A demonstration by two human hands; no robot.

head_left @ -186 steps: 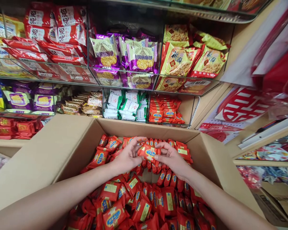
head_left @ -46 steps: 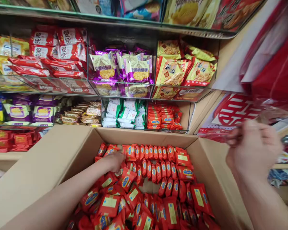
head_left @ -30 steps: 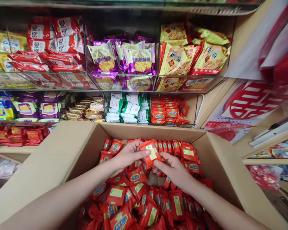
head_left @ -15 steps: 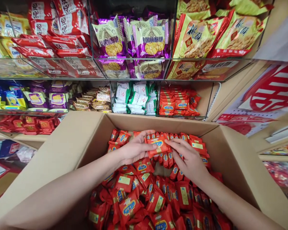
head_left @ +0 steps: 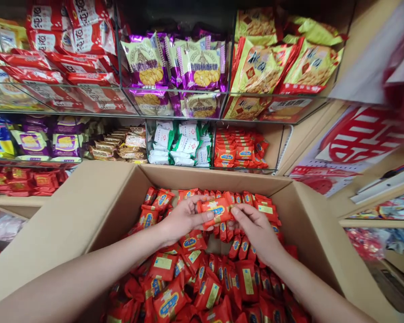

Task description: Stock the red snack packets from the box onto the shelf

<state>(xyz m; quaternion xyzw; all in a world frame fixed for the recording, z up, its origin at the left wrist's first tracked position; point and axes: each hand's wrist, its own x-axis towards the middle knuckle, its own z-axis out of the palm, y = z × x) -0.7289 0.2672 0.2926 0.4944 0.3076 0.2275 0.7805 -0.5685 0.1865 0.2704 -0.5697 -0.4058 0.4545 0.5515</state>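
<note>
Pinching one red packet by its ends, the left hand and right hand hung over an open cardboard box.

The left thumb lay across the packet's face, beside its blue oval label; the right thumb pressed the opposite end. Below, jumbled packets filled the near part, with packets on edge in rows farther back. Past the far wall, white-and-green packets sat left of shelved red packets.

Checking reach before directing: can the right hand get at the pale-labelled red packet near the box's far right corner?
Probably yes: the pale-labelled packet lies mostly exposed near the right hand, though that hand pinches the held packet.
</note>
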